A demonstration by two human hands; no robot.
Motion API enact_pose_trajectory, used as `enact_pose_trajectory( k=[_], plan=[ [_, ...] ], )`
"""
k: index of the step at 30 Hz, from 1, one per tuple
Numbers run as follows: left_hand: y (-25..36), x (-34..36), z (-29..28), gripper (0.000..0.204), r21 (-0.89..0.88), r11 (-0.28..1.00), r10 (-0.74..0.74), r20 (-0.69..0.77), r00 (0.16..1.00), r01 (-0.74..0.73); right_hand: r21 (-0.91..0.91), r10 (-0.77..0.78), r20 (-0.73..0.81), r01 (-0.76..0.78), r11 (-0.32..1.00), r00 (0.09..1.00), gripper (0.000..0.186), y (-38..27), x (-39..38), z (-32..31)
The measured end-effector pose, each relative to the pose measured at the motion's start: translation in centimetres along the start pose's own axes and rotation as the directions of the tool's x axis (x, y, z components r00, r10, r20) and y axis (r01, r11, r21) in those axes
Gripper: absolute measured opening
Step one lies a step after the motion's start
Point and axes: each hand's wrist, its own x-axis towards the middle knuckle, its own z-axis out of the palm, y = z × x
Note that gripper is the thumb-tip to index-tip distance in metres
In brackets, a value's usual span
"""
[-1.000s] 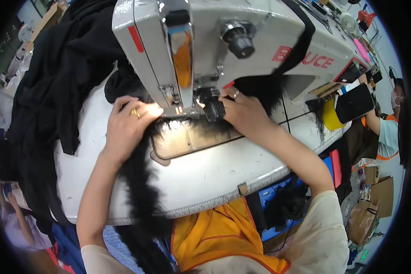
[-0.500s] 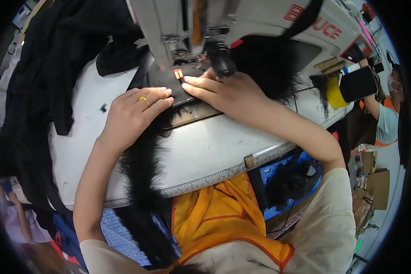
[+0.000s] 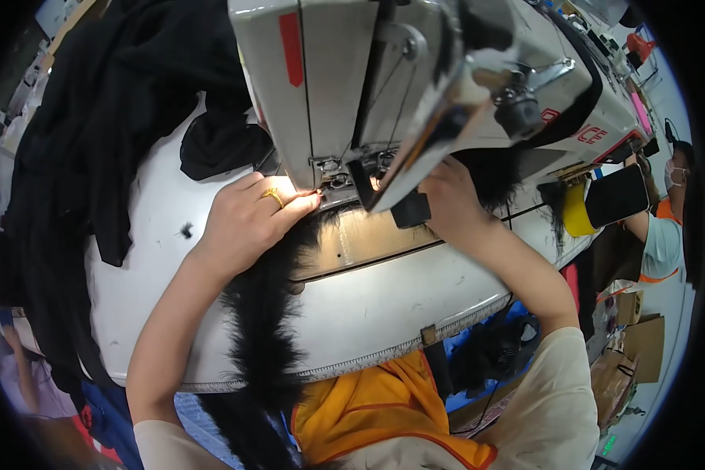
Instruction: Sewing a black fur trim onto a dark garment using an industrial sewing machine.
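A sewing machine (image 3: 341, 86) leans over the white table, its lit needle area holding black fabric (image 3: 343, 197). My left hand (image 3: 251, 219), with a gold ring, is closed at that fabric's left edge, fingertips beside the needle area. A tiny reddish bit shows at those fingertips, too small to make out. Shaggy black fur trim (image 3: 266, 333) runs down from under this hand over the table edge. My right hand (image 3: 454, 205) is right of the needle area, partly behind a blurred machine part; its fingertips are hidden. More black fur (image 3: 493, 176) lies beyond it.
Black cloth (image 3: 78, 141) piles over the table's left side. A ruler strip (image 3: 384, 347) edges the table front above my orange apron (image 3: 376, 403). At right are a yellow roll (image 3: 576, 210) and a co-worker's sleeve (image 3: 662, 235). Cardboard boxes (image 3: 642, 345) stand lower right.
The view has shifted, showing more of the machine head. My right hand has moved right, away from my left. The orange-red label between my hands is no longer plainly visible.
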Motion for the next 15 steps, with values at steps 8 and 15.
enact_pose_trajectory(
  k=[8,15],
  plan=[
    [-1.4,-0.7,-0.5,0.023,-0.015,1.000,0.009,0.035,0.999,-0.009,0.069,0.053,0.009,-0.054,0.996,0.999,0.014,-0.2,1.3,0.7],
    [-0.3,-0.1,2.3,0.017,-0.021,0.999,0.037,-0.187,0.982,-0.041,0.209,0.238,0.240,-0.290,0.934,0.941,0.039,2.0,-3.6,3.0]
  ],
)
